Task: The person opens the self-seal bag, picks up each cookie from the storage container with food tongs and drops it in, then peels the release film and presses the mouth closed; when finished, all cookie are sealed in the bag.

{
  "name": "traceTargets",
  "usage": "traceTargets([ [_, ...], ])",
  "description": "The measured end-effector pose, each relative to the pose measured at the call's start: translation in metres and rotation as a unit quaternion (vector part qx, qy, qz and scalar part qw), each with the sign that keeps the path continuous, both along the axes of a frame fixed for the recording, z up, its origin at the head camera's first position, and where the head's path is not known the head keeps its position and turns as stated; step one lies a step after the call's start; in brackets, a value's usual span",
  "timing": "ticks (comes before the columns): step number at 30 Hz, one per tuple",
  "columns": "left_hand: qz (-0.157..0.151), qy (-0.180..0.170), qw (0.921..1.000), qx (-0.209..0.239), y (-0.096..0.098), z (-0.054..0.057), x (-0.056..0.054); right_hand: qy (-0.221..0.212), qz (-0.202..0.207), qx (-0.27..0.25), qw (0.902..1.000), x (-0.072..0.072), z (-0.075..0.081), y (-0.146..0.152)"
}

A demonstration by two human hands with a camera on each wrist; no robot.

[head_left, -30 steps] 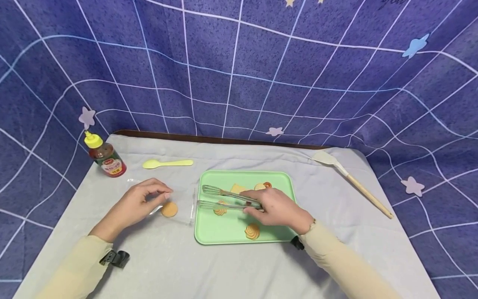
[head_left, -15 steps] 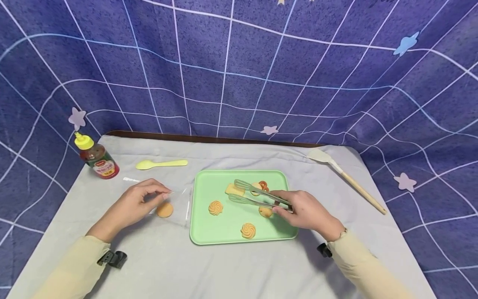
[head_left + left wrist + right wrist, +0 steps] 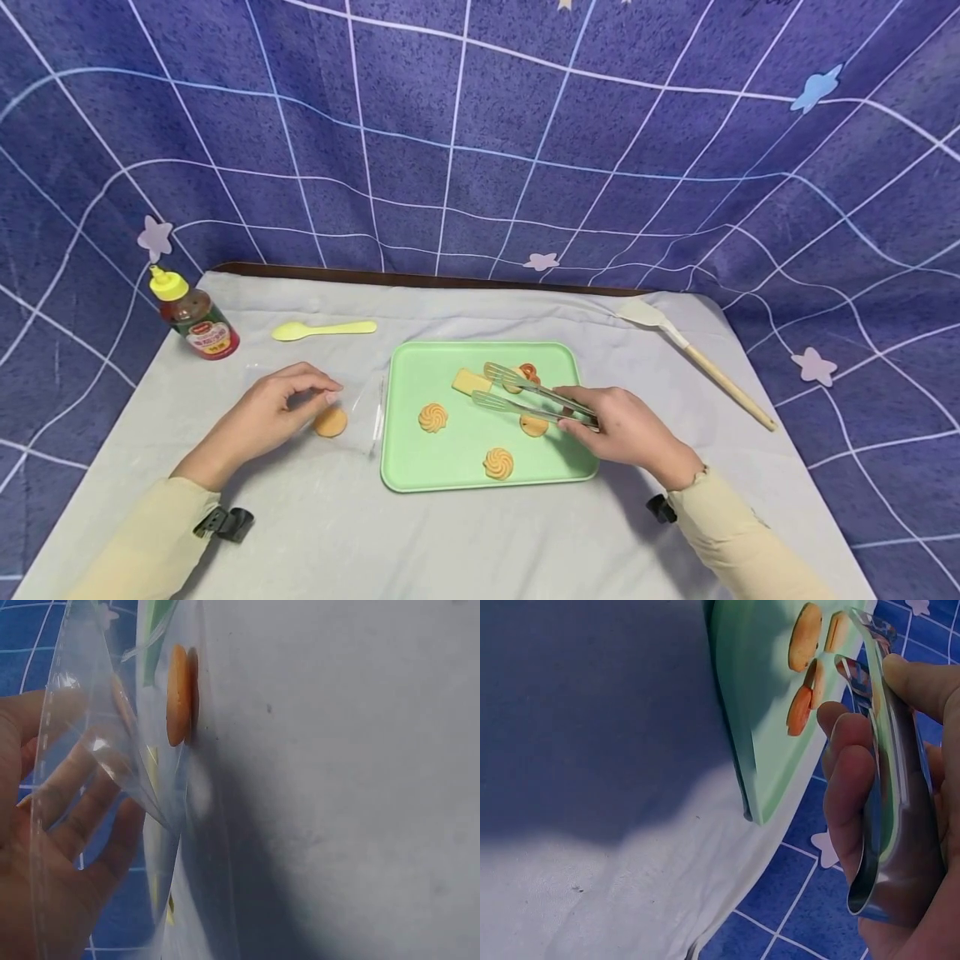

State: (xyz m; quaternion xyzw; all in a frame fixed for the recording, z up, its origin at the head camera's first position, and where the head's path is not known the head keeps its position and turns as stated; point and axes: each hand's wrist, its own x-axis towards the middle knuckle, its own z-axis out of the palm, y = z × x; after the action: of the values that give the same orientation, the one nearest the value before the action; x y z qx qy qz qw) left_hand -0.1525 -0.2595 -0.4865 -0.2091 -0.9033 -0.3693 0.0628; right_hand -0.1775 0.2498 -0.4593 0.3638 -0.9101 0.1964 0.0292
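In the head view my left hand [image 3: 273,421] pinches the edge of a clear plastic bag [image 3: 363,408] between thumb and fingers. A round biscuit [image 3: 330,422] lies in it; the left wrist view shows this biscuit [image 3: 178,694] edge-on through the film. My right hand [image 3: 626,433] grips metal tongs [image 3: 536,388], their slotted ends apart with nothing between them, above a green tray [image 3: 450,458]. On the tray are two swirl cookies, one at left [image 3: 432,417] and one near the front [image 3: 498,463], a rectangular biscuit [image 3: 471,382], a round cookie [image 3: 534,426] and a pretzel [image 3: 529,372]. The tongs partly cover another biscuit.
A yellow-capped sauce bottle [image 3: 197,315] stands at the back left. Beside it lies a yellow spoon [image 3: 324,330]. A white spatula [image 3: 701,358] with a wooden handle lies at the right. Behind the table hangs a blue curtain [image 3: 420,150].
My right hand has drawn the tongs rightward, from the tray's left edge near the bag to above its right half. The left hand still holds the bag. The head view has shifted slightly.
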Motion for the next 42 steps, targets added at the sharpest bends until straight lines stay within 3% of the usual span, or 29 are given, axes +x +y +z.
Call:
traceTargets([
  [15,-0.008,0.022,0.9996,0.019,-0.0003,-0.007,0.0001,-0.011,-0.002,0.005,0.9999,-0.0027,-0.0061,-0.0002],
  [42,-0.007,0.014,0.9999,0.007,0.0003,-0.0003,-0.0001,-0.01,0.003,0.011,0.9999,-0.0061,-0.0082,-0.0057],
])
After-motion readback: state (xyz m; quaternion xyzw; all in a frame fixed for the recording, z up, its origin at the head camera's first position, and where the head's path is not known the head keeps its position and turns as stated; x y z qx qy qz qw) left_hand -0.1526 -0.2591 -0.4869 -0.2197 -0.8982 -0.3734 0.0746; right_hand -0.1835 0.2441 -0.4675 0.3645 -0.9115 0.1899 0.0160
